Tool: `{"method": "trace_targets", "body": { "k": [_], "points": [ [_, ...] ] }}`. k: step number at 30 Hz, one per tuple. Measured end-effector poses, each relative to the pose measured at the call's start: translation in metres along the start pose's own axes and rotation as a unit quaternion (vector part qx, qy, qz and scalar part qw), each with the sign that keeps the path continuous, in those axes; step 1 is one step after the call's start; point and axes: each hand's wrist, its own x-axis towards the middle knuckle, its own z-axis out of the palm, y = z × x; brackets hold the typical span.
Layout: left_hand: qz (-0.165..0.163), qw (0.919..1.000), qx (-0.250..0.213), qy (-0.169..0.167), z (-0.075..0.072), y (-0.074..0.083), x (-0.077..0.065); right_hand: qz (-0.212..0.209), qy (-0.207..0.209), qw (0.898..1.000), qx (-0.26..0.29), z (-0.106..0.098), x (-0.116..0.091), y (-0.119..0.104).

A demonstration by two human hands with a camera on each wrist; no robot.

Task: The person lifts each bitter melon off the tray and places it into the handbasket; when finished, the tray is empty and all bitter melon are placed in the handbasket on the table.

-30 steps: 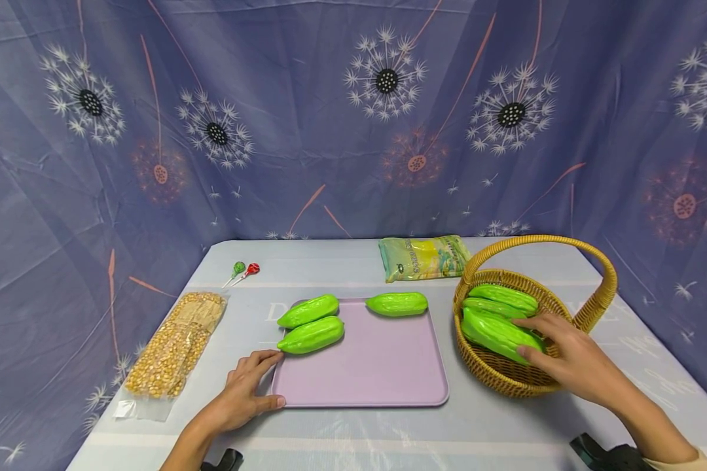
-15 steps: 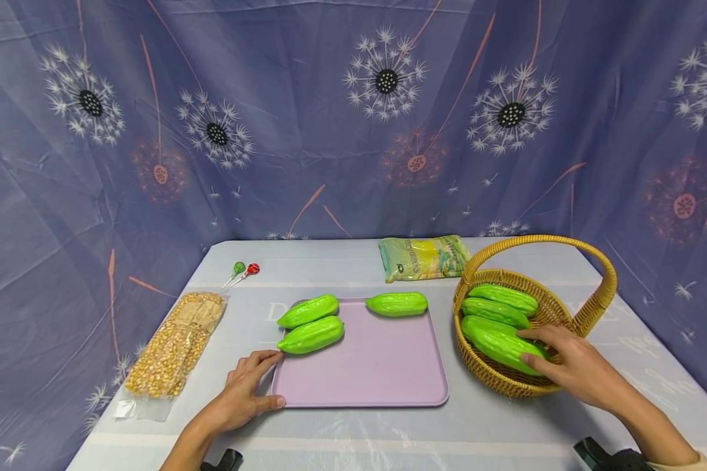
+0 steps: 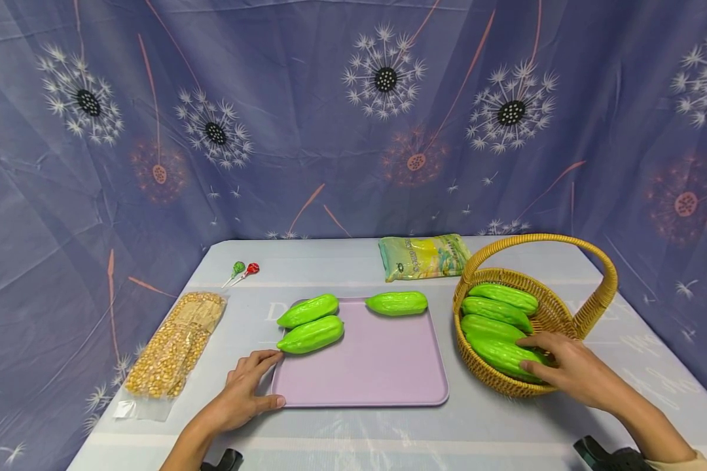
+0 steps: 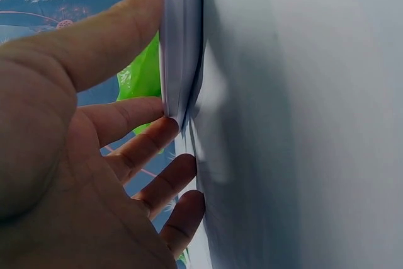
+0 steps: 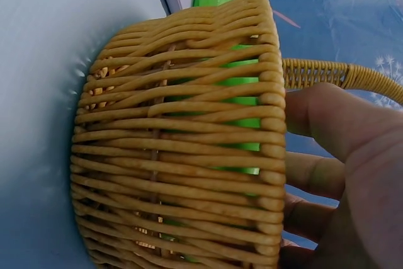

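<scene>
My right hand (image 3: 571, 367) reaches over the near right rim of a wicker basket (image 3: 488, 376), thumb and fingers around the nearest green bitter melon (image 3: 497, 353). Several bitter melons lie side by side there, one of them a far bitter melon (image 3: 503, 296). In the right wrist view the basket's woven wall (image 5: 182, 137) hides most of what my fingers hold. At the left edge of a lilac tray (image 3: 371, 373), my left hand (image 3: 241, 392) rests with thumb and fingertips against the rim, fingers spread. The tray carries two bitter melons (image 3: 310, 335) at left and a bitter melon (image 3: 397, 303) at back right.
A clear bag of corn kernels (image 3: 173, 347) lies left of the tray. Behind it are a green lollipop (image 3: 238, 267) and a red lollipop (image 3: 253, 269). A printed yellow-green packet (image 3: 424, 257) lies at the back. The basket's tall handle (image 3: 542, 239) arches over it.
My right hand has lowered the nearest bitter melon toward the basket's near side, showing more of the ones behind it. The left hand and the tray stay put.
</scene>
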Motion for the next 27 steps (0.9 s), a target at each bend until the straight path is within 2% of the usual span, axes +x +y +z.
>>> {"method": "trace_targets", "body": {
  "k": [9,19,27],
  "points": [
    [0.000,1.0000,-0.003,-0.002,0.0000,0.0003,0.0002,-0.007,-0.014,1.000,-0.016,0.0026,-0.0006,0.0020],
    [-0.002,1.0000,0.001,-0.004,0.0001,0.0005,0.0003,-0.001,-0.048,0.999,-0.013,0.0035,0.0024,0.0019],
    [-0.004,1.0000,0.001,-0.004,-0.0004,0.0010,0.0004,0.023,-0.077,0.997,0.002,0.0042,0.0033,0.0007]
  ]
}}
